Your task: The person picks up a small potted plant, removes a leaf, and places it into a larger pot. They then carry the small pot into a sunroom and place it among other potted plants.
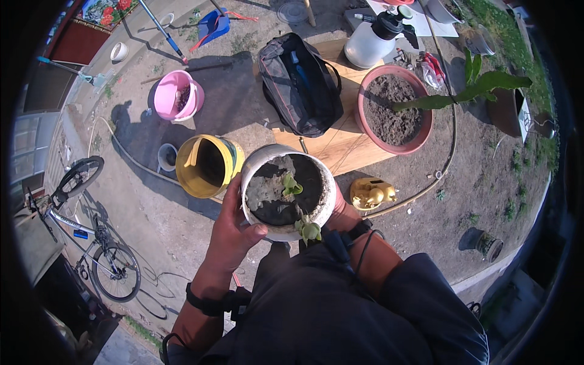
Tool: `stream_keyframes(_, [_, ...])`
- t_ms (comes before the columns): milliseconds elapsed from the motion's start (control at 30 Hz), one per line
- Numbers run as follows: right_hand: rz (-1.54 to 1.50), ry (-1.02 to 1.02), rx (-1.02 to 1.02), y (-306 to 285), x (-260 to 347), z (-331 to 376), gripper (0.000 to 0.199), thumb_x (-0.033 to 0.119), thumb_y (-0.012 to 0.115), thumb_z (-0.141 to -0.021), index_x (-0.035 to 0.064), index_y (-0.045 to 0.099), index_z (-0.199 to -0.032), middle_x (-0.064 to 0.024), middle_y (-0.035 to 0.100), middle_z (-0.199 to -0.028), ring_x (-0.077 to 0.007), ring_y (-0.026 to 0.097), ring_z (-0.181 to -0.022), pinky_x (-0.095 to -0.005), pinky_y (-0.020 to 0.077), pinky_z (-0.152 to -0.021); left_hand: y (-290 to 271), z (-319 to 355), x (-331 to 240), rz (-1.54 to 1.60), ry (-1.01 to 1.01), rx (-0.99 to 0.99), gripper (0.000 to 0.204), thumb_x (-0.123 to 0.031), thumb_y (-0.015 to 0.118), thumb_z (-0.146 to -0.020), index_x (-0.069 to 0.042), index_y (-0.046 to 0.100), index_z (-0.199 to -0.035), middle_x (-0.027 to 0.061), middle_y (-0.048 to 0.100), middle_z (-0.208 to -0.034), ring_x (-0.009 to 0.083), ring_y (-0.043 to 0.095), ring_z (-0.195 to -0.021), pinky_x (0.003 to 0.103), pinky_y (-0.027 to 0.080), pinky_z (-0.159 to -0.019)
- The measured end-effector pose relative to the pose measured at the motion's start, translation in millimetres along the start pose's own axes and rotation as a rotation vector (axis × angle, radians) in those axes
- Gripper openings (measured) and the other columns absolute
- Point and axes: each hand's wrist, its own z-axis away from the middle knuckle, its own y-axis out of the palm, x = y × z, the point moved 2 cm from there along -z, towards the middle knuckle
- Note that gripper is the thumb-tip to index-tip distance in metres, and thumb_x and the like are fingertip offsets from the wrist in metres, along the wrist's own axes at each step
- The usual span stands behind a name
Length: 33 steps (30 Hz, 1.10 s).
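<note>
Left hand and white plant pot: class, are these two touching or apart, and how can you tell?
Touching. The head view shows the left hand against the side of the white plant pot, its thumb overlapping the outer wall.

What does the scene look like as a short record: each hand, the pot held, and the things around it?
Left hand: on white pot, left side, thumb at near rim
Right hand: at pot's right side, fingers mostly hidden
Pot contents: partly shaded soil, small green plant
Near rim: leafy sprig
Left: yellow bucket
Beyond: open black bag, wooden board
Right: golden object
</note>
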Motion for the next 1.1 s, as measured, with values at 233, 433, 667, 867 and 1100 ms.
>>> stream_keyframes(233, [0.208, -0.055, -0.141, 28.2, -5.4, 9.5, 0.057, 0.045, 0.049, -0.101, -0.0007, 0.052, -0.136, -0.0171, 0.061, -0.132, -0.0282, 0.06, -0.12, -0.0447, 0.0452, -0.107, -3.8, 12.3, -0.6, 0.009, -0.013, -0.021, 0.123, -0.046, 0.09, -0.066, -0.001, 0.018, -0.155, 0.0138, 0.036, -0.151, 0.025, 0.037, -0.14, 0.04, 0.03, -0.117])
stream_keyframes(433, [0.2, -0.006, -0.003, 3.2, -9.7, -1.0, 0.065, 0.052, 0.053, -0.098, 0.0027, 0.048, -0.141, -0.0131, 0.058, -0.137, -0.026, 0.056, -0.124, -0.044, 0.0435, -0.108, -13.0, 19.9, 4.9, 0.271, -0.061, -0.016, 0.104, -0.045, 0.078, -0.076, -0.003, 0.023, -0.153, 0.0127, 0.042, -0.149, 0.0256, 0.043, -0.137, 0.042, 0.036, -0.114])
stream_keyframes(667, [0.258, -0.021, 0.006, 29.6, -12.2, -1.3, 0.044, 0.052, 0.049, -0.101, 0.0128, 0.062, -0.116, 0.0041, 0.062, -0.084, -0.0067, 0.048, -0.064, -0.0233, 0.0368, -0.057, -17.6, 26.1, -0.9, 0.461, -0.171, -0.093, 0.105, -0.068, 0.073, -0.072, -0.011, 0.033, -0.15, 0.0147, 0.052, -0.14, 0.0375, 0.059, -0.12, 0.054, 0.055, -0.095])
stream_keyframes(867, [0.296, -0.028, 0.146, 25.1, -12.5, -4.4, 0.058, 0.057, 0.047, -0.099, 0.0092, 0.056, -0.131, -0.0002, 0.067, -0.106, -0.0086, 0.055, -0.076, -0.0248, 0.0425, -0.066, -17.9, 32.9, 3.2, 0.568, -0.18, -0.061, 0.104, -0.074, 0.068, -0.071, -0.017, 0.035, -0.151, 0.0171, 0.048, -0.143, 0.0433, 0.055, -0.122, 0.059, 0.052, -0.096])
stream_keyframes(1100, [0.181, -0.029, 0.16, 36.2, -17.2, -1.3, 0.035, 0.028, 0.052, -0.103, 0.0033, 0.057, -0.128, -0.0101, 0.067, -0.113, -0.0191, 0.07, -0.096, -0.0328, 0.0613, -0.08, -21.7, 39.2, 10.6, 0.746, -0.152, -0.011, 0.102, -0.076, 0.06, -0.077, -0.016, 0.03, -0.153, 0.0251, 0.042, -0.147, 0.052, 0.049, -0.124, 0.063, 0.049, -0.098])
